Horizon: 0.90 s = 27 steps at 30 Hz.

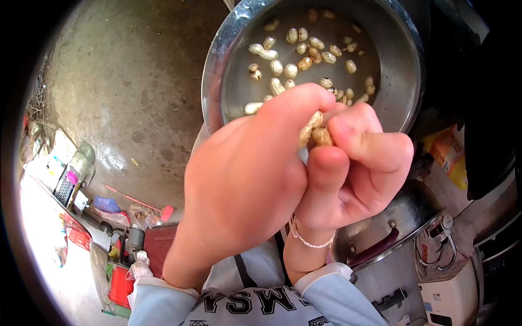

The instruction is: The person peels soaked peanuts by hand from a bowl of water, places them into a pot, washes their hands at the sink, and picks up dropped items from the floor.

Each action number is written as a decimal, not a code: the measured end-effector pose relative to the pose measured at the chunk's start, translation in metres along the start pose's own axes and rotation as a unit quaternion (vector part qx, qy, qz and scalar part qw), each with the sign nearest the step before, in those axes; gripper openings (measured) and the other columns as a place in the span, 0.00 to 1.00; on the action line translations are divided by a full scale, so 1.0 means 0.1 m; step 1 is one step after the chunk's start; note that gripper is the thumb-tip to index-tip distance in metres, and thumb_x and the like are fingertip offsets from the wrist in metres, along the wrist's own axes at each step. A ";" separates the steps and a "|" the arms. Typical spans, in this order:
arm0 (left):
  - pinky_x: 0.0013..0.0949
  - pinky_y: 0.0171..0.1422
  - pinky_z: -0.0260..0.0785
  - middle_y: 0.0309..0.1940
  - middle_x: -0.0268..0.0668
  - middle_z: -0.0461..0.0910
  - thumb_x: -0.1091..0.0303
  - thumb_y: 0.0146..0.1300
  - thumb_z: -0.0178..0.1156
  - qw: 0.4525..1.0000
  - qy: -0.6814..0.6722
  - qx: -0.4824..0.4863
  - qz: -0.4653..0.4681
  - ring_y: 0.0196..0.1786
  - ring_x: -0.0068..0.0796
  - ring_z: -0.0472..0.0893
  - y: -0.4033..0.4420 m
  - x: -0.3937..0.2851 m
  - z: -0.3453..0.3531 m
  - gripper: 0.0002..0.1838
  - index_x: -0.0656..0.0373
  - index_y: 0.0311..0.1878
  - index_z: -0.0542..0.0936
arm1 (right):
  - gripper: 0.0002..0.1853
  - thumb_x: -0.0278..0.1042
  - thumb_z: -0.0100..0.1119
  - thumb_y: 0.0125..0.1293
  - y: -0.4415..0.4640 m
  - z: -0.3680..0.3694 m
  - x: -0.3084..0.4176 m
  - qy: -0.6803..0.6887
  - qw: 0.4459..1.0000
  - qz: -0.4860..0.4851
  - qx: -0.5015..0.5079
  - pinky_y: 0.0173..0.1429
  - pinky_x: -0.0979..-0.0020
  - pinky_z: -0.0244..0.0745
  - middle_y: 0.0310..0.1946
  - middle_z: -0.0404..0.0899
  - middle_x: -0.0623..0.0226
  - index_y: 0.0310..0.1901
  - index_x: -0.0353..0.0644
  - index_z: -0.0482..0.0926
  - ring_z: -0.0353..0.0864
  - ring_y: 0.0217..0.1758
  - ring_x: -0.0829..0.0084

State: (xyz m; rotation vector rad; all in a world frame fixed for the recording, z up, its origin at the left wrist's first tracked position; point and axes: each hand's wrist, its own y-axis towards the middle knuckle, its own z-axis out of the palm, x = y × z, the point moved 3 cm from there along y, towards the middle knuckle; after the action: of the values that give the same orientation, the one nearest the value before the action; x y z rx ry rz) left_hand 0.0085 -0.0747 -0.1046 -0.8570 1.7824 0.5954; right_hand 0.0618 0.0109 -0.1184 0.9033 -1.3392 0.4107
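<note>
Close to the camera, my left hand [244, 174] is closed, with a pale peanut [310, 127] showing beside its index finger. My right hand [359, 168] meets it and pinches a browner peanut [322, 136] between thumb and fingertip. Whether these are two peanuts or two parts of one I cannot tell. Just beyond the hands, a round metal basin [216, 81] holds water and several unshelled peanuts [290, 70]. My hands hide its near edge in part.
A metal pot lid with a dark handle [375, 247] lies at the lower right. An orange and yellow bag [448, 155] is behind it. On the left are a clear bottle [81, 160], a red container [120, 285] and clutter along the concrete floor [130, 92].
</note>
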 end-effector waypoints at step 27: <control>0.22 0.40 0.66 0.37 0.43 0.75 0.82 0.53 0.38 0.989 -0.149 0.018 -0.002 0.37 0.24 0.74 -0.09 0.05 -0.01 0.15 0.72 0.42 0.71 | 0.04 0.17 0.53 0.52 0.01 -0.04 0.07 0.007 0.999 0.035 0.024 0.20 0.82 0.58 0.17 0.67 0.68 0.29 0.33 0.69 0.62 0.18 0.81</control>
State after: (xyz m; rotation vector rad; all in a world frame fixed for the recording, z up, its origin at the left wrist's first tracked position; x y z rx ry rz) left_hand 0.0140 -0.0830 -0.1091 -0.7059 1.5142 0.6507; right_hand 0.0652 0.0131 -0.1114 0.8944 -1.3561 0.5036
